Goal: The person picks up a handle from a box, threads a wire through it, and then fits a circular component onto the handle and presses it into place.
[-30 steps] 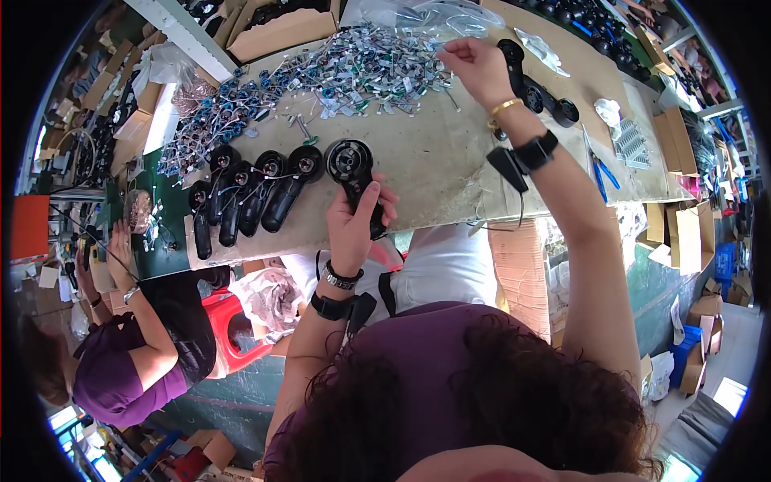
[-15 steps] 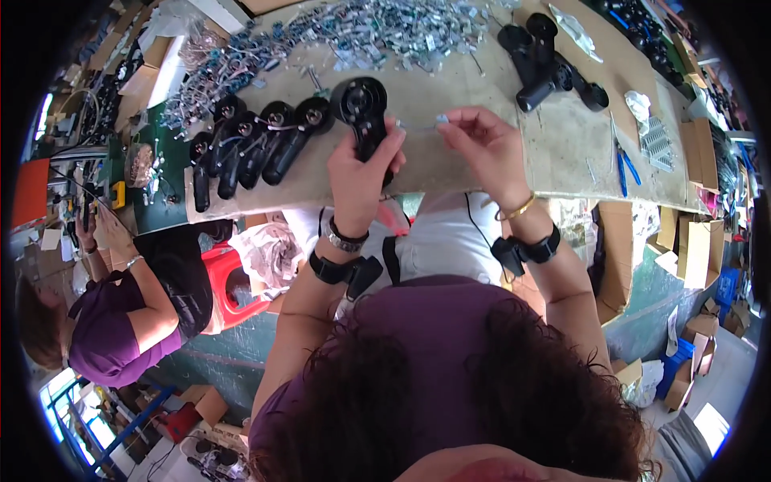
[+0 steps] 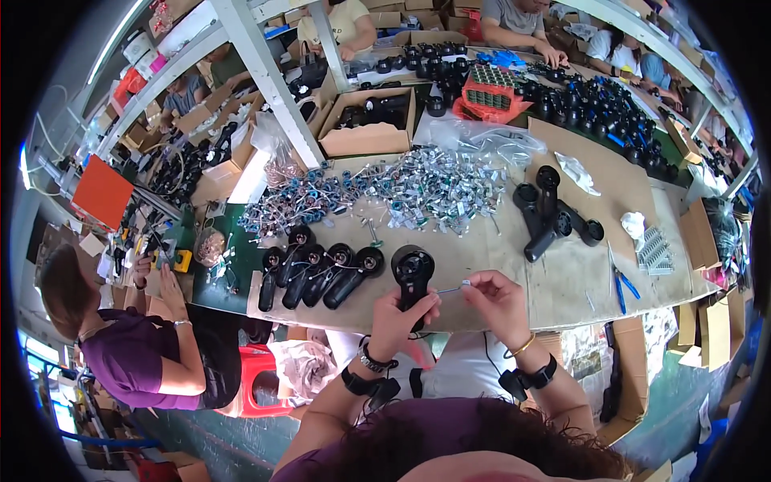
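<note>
My left hand [image 3: 395, 321] is closed round the handle of a black handheld-fan housing [image 3: 413, 265], its round open head upward. A thin wire [image 3: 450, 290] runs from beside the handle toward my right hand [image 3: 499, 305]. Between that hand's thumb and finger is a small pale connector [image 3: 466, 282] at the wire's end. Left of my hands lies a row of similar black fan housings [image 3: 353, 277] with thin wires in their heads. Beyond them spreads a large heap of small wired parts [image 3: 438, 189]. Further right, several more black housings [image 3: 554, 221] lie together.
Blue-handled pliers [image 3: 622, 285] lie on the worktable [image 3: 474, 249] at right, near a stack of metallic strips [image 3: 655, 253] and crumpled white paper [image 3: 633, 225]. A carton [image 3: 368, 143] stands at the back beside a white post [image 3: 269, 80]. A co-worker [image 3: 136, 353] sits at left; others work across the table.
The view has tilted up, showing the far side of the table and people there. My left hand keeps the fan housing and my right hand the connector, close together as before.
</note>
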`<act>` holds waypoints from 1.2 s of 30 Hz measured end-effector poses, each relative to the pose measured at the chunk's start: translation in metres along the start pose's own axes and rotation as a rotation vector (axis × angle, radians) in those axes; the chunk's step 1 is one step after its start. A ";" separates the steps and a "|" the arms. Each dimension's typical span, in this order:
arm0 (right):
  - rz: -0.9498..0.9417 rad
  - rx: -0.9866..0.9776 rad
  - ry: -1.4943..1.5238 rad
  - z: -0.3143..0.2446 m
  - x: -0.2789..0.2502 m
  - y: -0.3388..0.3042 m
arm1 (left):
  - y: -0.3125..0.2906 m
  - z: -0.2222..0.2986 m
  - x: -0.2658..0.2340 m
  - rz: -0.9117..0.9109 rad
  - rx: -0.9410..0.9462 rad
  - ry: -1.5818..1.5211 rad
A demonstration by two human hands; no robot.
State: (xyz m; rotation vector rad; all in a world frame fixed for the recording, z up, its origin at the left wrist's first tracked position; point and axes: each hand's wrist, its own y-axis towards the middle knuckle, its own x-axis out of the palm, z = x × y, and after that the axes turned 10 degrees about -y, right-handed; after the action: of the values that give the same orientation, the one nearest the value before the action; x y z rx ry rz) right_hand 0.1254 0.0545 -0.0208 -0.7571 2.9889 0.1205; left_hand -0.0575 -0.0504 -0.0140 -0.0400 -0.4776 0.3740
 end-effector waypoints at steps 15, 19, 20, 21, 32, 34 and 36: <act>-0.115 0.087 0.093 -0.015 -0.019 -0.015 | -0.012 0.007 0.003 -0.087 0.025 0.192; -0.166 0.106 0.143 -0.021 -0.025 -0.016 | -0.011 0.003 0.000 -0.122 0.097 0.367; -0.165 0.109 0.145 -0.024 -0.027 -0.016 | -0.010 0.002 0.001 -0.122 0.094 0.369; -0.188 0.091 0.135 -0.028 -0.028 -0.017 | -0.009 0.002 0.002 -0.154 0.145 0.474; -0.207 0.147 0.150 -0.027 -0.042 -0.011 | 0.006 -0.010 0.014 -0.203 0.160 0.617; -0.016 0.019 0.104 -0.023 -0.042 -0.009 | 0.006 -0.010 0.012 -0.186 -0.073 0.262; 0.047 -0.051 0.084 -0.024 -0.037 -0.005 | 0.005 -0.003 0.010 -0.149 -0.167 0.077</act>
State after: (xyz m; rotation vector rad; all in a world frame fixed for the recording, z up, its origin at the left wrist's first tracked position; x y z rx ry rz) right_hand 0.1591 0.0658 0.0058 -0.7139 3.0952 0.1716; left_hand -0.0496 -0.0416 -0.0133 -0.1789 -0.4322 0.1854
